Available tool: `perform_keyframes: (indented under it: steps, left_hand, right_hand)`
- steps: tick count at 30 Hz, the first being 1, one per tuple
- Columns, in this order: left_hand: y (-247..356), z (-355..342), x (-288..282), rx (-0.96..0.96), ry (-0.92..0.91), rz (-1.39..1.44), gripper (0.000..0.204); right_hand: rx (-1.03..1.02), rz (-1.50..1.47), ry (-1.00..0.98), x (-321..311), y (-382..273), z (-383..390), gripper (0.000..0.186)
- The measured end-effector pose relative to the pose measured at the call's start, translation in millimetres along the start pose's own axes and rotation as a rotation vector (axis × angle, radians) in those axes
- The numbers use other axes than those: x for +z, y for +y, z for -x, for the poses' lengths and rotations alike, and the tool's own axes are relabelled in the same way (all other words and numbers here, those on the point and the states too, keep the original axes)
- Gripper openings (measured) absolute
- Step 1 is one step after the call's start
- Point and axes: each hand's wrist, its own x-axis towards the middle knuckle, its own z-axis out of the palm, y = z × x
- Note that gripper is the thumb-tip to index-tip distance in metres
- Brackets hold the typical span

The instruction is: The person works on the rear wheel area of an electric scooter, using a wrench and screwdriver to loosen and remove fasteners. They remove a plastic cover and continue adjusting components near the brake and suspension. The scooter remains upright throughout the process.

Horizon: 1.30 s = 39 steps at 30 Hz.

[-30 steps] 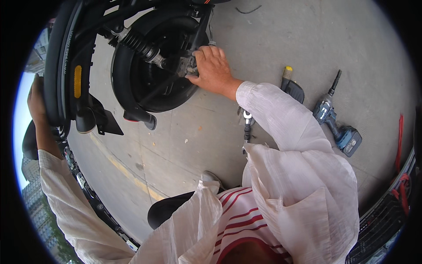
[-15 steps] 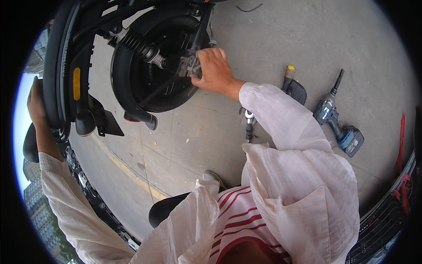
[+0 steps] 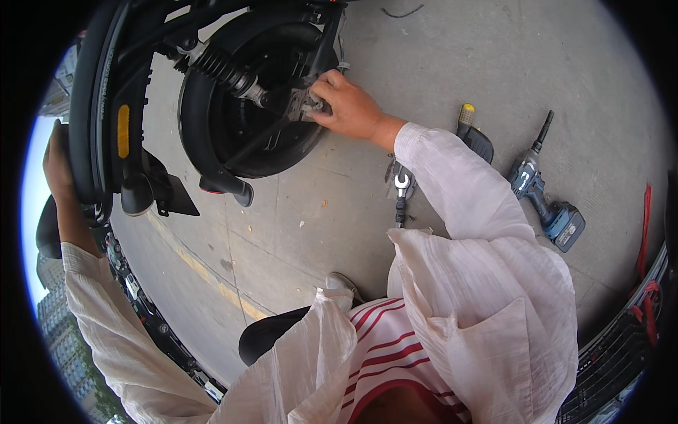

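A scooter's black rear wheel (image 3: 233,134) is lifted off the concrete, with a coil shock absorber (image 3: 226,71) across it. My right hand (image 3: 349,109) reaches to the wheel's hub and its fingers grip a small grey metal part (image 3: 304,104) there. Far out to the left, my left hand (image 3: 56,166) is closed on the scooter's black rear body (image 3: 106,127), partly hidden behind it. Both arms wear a thin white shirt.
On the concrete to the right lie a wrench (image 3: 401,191), a yellow-handled tool (image 3: 472,131) and a blue cordless drill (image 3: 547,201). A yellow painted line (image 3: 205,272) crosses the ground. My shoe (image 3: 342,284) is below the wheel. A red strap (image 3: 644,226) hangs at far right.
My right hand has shifted slightly on the hub part; the view has moved a little. The left hand keeps its hold.
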Motion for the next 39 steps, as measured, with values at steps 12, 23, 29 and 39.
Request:
perform_keyframes:
  steps: [12, 23, 29, 39]
  left_hand:
    - [-24, -4, -4, 0.082, -0.018, -0.064, 0.050]
    - [-16, -11, 2, 0.018, -0.064, -0.054, 0.049]
    - [-23, -5, -6, 0.089, -0.004, -0.065, 0.048]
    - [-11, -7, -2, 0.047, -0.049, -0.021, 0.053]
  right_hand:
    - [-0.227, 0.355, 0.071, -25, 12, 10, 0.037]
    - [-0.081, 0.780, 0.161, -28, 69, -38, 0.038]
    - [-0.006, 0.233, 0.195, 2, -11, -7, 0.037]
    - [0.015, 0.040, 0.158, 17, -19, -3, 0.033]
